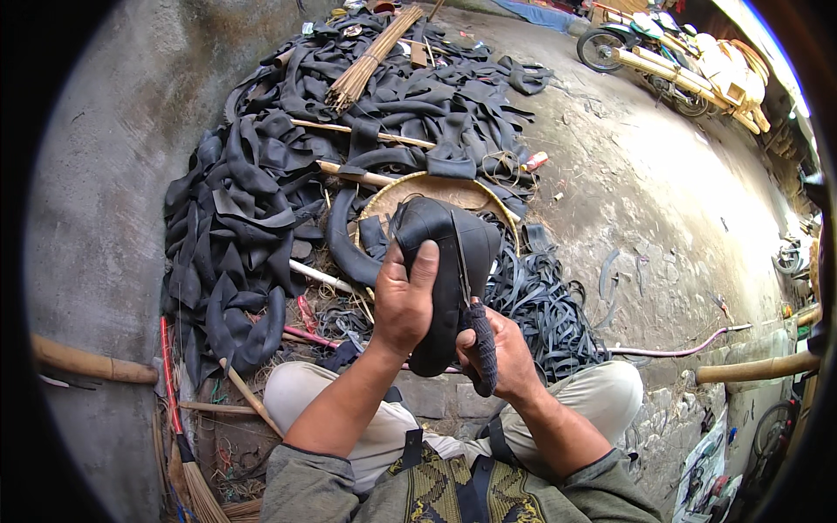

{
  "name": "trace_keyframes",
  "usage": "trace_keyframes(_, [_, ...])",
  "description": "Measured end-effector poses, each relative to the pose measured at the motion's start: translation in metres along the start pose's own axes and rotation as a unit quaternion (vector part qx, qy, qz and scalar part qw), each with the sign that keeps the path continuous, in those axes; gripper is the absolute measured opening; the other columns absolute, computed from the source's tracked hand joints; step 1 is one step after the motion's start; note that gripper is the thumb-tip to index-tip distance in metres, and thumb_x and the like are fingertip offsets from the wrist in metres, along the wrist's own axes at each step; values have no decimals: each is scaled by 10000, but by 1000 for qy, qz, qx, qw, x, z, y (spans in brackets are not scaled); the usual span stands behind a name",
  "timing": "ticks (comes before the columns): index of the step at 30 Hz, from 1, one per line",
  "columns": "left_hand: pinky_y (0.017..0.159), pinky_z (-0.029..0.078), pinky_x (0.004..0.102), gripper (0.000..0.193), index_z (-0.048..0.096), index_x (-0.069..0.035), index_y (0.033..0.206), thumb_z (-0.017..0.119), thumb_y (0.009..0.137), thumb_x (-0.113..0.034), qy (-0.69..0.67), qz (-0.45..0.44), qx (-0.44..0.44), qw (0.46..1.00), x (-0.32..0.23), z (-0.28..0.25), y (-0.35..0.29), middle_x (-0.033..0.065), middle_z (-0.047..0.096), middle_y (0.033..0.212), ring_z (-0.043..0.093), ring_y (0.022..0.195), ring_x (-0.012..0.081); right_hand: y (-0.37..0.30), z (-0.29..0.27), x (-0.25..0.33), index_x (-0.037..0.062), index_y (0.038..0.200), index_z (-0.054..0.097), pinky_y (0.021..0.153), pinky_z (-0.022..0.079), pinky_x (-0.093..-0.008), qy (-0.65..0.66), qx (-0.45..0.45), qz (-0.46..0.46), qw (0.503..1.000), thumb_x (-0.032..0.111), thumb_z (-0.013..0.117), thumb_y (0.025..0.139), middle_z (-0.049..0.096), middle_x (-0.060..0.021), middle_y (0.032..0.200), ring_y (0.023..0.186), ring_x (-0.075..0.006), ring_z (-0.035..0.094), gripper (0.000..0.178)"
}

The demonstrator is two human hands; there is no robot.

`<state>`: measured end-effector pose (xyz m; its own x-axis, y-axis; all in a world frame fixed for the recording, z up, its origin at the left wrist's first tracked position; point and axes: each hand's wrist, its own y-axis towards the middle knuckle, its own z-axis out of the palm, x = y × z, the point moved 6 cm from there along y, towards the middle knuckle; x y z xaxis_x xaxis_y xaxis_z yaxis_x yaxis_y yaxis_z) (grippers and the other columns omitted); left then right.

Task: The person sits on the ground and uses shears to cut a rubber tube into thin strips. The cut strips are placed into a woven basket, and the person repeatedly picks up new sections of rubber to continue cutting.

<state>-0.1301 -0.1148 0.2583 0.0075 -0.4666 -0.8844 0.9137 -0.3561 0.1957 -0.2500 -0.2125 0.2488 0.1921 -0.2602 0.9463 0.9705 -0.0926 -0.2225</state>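
Observation:
My left hand grips a thick piece of black rubber inner tube, its thumb lying on the near face. Closed around the dark, cord-wrapped handles of a pair of scissors is my right hand. The metal blades point away from me along a slit in the rubber. Most of the fingers behind the tube and the handles are hidden. Beyond the tube lies a round woven bamboo tray, partly covered. A tangle of thin black rubber strips sits to the right of my hands.
A heap of black rubber pieces spreads along the grey wall. On it rests a bundle of thin sticks. A loaded motorcycle stands at the far right. Bamboo poles jut in from both sides; a broom lies lower left.

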Motion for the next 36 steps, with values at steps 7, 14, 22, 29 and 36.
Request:
trace_keyframes(7, [1015,542,429,763,607,-4,1357,420,1038,-671,-307,-298,-41,903,23,-39,33,158,708,1267,692,1133,277,-10,3,-16,48,958,615,526,363,-219,-38,49,65,996,300,778,961,541,72,707,598,-18,471,300])
trace_keyframes(14, [935,569,383,353,626,-2,1257,677,1004,-243,-174,-189,-140,956,6,-56,44,121,714,1194,707,1046,237,-18,3,-31,38,1020,616,640,408,-229,-30,76,73,994,280,797,937,558,58,819,724,-34,494,314])
trace_keyframes(22, [882,537,307,222,571,-22,1253,552,1083,-163,-14,54,-151,987,-13,-47,40,51,665,1141,633,984,130,-13,17,-13,58,998,575,587,421,-230,-116,81,-49,989,738,672,872,580,27,768,655,-51,529,698])
trace_keyframes(29, [901,515,286,199,568,-16,1223,565,1087,-161,57,108,-121,985,-21,-32,31,55,669,1119,624,980,116,-9,20,-7,39,1003,558,669,457,-234,-115,69,-43,990,849,623,801,604,4,842,753,-63,559,837])
trace_keyframes(36, [900,517,285,168,573,-18,1194,545,1093,-149,62,110,-110,986,-25,-29,31,58,675,1114,631,993,115,-17,20,-19,19,1093,609,640,404,-226,6,59,7,998,416,853,884,555,50,860,735,-31,480,511])
